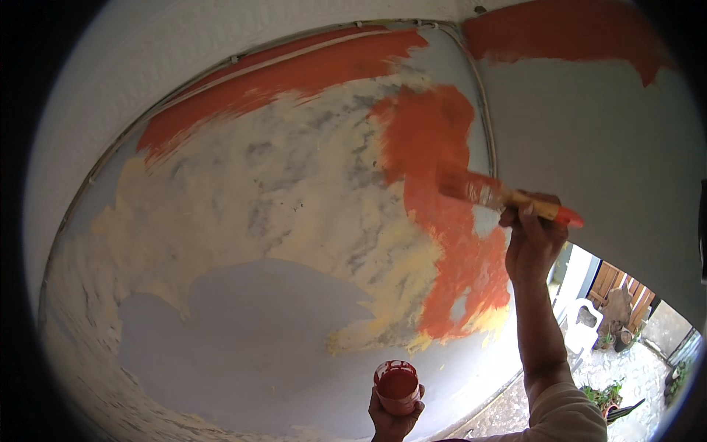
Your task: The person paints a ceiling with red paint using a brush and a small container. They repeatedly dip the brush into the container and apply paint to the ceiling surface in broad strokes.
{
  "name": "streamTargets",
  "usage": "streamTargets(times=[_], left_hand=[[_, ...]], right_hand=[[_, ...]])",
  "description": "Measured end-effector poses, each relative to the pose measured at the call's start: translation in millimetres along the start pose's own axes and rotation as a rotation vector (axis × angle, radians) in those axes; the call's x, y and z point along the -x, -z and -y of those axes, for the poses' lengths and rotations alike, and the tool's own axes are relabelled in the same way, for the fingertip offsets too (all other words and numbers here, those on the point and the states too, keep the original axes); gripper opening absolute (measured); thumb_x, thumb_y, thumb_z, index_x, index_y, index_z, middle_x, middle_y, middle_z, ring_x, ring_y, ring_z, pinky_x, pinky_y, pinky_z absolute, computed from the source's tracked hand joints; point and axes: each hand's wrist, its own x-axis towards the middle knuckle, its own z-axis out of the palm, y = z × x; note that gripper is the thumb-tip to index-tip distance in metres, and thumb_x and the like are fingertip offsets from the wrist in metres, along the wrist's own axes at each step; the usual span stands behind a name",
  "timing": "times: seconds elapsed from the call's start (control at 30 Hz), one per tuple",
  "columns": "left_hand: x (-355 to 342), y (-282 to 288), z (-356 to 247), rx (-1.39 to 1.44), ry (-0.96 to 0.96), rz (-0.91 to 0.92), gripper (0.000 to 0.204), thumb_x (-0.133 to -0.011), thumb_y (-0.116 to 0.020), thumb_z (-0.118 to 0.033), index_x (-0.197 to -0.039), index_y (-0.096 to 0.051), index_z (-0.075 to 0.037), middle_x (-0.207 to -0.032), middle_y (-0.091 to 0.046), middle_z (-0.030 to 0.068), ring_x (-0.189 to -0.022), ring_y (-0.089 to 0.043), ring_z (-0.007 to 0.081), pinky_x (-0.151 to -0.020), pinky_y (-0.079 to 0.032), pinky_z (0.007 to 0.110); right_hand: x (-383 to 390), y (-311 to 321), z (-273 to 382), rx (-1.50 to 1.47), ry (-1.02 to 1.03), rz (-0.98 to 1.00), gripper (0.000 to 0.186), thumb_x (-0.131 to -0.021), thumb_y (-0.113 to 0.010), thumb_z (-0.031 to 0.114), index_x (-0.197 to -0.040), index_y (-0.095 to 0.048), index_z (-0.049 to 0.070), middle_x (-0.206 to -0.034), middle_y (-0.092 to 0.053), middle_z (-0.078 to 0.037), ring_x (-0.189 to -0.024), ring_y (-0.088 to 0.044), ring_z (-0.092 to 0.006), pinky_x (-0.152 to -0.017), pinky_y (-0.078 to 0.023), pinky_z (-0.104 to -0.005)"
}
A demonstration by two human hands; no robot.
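Note:
My right hand [532, 236] is raised at the right, wrapped round the handle of a wide paintbrush [537, 206]. The brush's red-stained bristles, slightly blurred, are at a reddish-orange painted patch [434, 132] on the wall; whether they touch it is hard to tell. Low in the middle, my left hand [394, 416] holds a small round tub of red paint [398, 383] upright. Around the orange patch the wall shows mottled cream paint [280, 184] and a smooth pale grey area [236, 339] below.
Cable runs [487, 110] with clips follow the corner and upper edge. A grey wall [589, 140] with an orange band is at the right. Below it show a paved yard [604, 368], a white plastic chair [582, 331], plants [607, 394] and a wooden fence [611, 283].

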Motion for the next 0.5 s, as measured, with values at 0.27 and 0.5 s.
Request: streamTargets(times=[0.27,0.5], left_hand=[[-2.1,3.0,0.9,0.076,0.061,0.021,0.062,-0.087,-0.070,-0.055,-0.137,-0.062,-0.019,-0.128,-0.061,0.0101,-0.125,-0.052,0.0296,-0.080,-0.058,0.044],[2.7,7.9,2.0,0.067,0.066,0.012,0.062,-0.086,-0.073,-0.052,-0.137,-0.062,-0.018,-0.130,-0.059,0.0124,-0.125,-0.052,0.0296,-0.082,-0.059,0.044]], right_hand=[[-36.0,-3.7,0.0,-0.169,-0.017,-0.180,0.015,-0.099,-0.072,0.011,-0.107,-0.070,-0.002,-0.088,-0.073,-0.012,-0.072,-0.072,-0.0187,-0.068,-0.059,-0.0317],[-69.2,-24.7,-22.6,0.172,0.394,-0.001,0.017,-0.095,-0.074,-0.001,-0.111,-0.070,-0.005,-0.099,-0.074,-0.012,-0.085,-0.075,-0.0174,-0.072,-0.062,-0.0294]])
